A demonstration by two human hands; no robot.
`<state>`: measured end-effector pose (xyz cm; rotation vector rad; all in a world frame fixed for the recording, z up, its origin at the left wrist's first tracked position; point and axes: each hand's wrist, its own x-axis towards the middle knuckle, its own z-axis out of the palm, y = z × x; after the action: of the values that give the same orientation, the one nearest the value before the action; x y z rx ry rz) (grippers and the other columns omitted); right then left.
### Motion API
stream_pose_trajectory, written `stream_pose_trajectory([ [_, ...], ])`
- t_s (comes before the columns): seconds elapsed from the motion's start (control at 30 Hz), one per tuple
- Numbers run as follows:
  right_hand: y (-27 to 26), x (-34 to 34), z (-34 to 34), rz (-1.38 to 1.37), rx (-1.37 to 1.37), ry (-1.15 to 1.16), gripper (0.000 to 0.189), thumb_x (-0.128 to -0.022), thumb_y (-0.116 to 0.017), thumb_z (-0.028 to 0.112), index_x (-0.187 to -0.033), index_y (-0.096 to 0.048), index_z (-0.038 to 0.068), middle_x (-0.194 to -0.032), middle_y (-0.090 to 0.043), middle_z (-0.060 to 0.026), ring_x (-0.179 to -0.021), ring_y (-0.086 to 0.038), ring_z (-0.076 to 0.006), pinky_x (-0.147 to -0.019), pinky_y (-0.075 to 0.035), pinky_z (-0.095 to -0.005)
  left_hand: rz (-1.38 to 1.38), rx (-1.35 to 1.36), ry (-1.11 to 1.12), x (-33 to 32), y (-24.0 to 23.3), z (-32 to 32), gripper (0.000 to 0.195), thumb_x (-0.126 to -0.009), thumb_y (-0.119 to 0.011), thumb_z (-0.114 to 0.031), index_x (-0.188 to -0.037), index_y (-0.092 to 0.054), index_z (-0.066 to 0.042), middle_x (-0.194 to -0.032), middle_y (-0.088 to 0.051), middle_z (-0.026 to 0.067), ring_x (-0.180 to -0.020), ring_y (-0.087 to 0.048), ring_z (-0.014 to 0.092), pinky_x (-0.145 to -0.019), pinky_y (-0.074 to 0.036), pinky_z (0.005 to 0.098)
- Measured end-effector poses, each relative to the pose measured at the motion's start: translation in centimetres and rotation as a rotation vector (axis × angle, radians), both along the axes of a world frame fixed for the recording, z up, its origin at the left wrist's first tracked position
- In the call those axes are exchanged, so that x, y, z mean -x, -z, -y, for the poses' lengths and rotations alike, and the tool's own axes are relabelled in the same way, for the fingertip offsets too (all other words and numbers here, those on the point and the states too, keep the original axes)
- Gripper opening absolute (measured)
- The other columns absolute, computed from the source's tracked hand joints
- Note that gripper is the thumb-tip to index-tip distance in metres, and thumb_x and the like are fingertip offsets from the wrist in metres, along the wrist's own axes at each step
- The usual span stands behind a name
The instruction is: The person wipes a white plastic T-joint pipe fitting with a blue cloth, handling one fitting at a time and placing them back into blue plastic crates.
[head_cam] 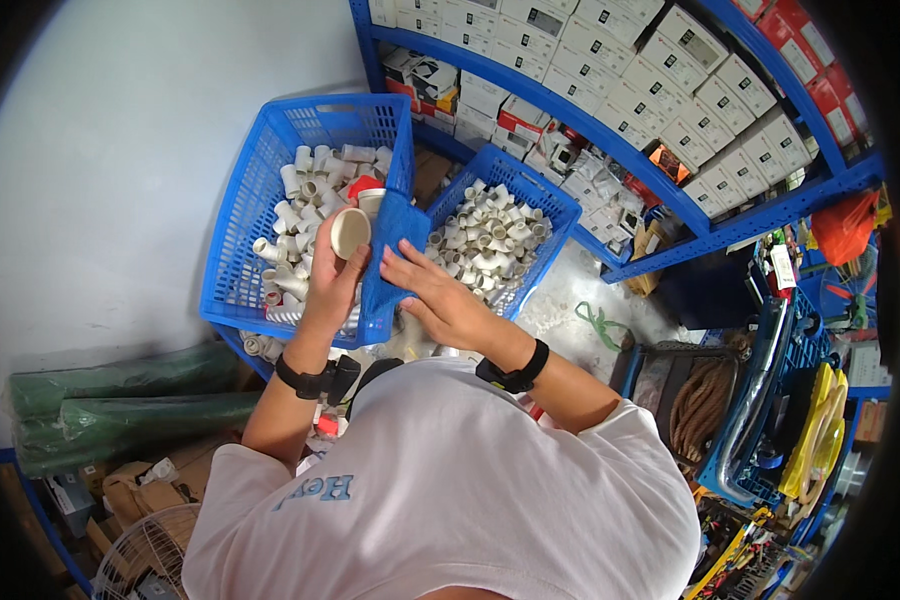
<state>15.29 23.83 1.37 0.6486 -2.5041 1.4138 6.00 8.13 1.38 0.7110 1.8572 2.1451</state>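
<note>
My left hand (331, 281) grips a white plastic pipe fitting (351, 234), with one round opening facing up at me. A blue cloth (394, 244) lies against the fitting's right side. The flattened fingers of my right hand (441, 300) press on that cloth, the thumb at its lower edge. Both hands are above the near right side of a large blue plastic crate (229, 217), which holds many white pipe fittings (292, 214) and a few red pieces. The cloth hides part of the fitting and of the crate's wall.
A smaller blue crate (566, 204) of elbow fittings (495, 232) stands to the right. Behind it, a blue metal shelf (570, 97) carries white boxes (652, 82). Wrapped green rolls (142, 382) lie left; coiled rope (701, 405) and a fan guard (146, 551) are nearer.
</note>
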Motion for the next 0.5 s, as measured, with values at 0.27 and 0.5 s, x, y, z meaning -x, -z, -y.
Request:
stream_pose_trajectory([
  [0.27,-1.8,2.2,1.1,-0.061,0.205,0.208,0.044,-0.087,-0.043,0.011,-0.13,-0.035,0.003,-0.138,-0.027,-0.0149,-0.13,-0.016,-0.0361,-0.105,-0.017,-0.0407,0.058,-0.123,0.078,-1.0,0.4,-0.2,0.057,-0.085,-0.055,-0.022,-0.128,-0.026,0.0,-0.121,-0.04,0.0111,-0.112,-0.04,0.017,-0.095,-0.032,0.0294],
  [0.5,-1.5,2.0,-0.5,-0.151,-0.014,0.032,0.042,-0.085,-0.047,0.009,-0.126,-0.04,0.002,-0.136,-0.032,-0.0132,-0.128,-0.022,-0.0347,-0.104,-0.02,-0.0413,0.169,-0.271,0.058,-0.2,0.0,0.7,0.047,-0.088,-0.048,-0.015,-0.128,-0.027,-0.001,-0.122,-0.041,0.0099,-0.114,-0.04,0.018,-0.096,-0.031,0.0306],
])
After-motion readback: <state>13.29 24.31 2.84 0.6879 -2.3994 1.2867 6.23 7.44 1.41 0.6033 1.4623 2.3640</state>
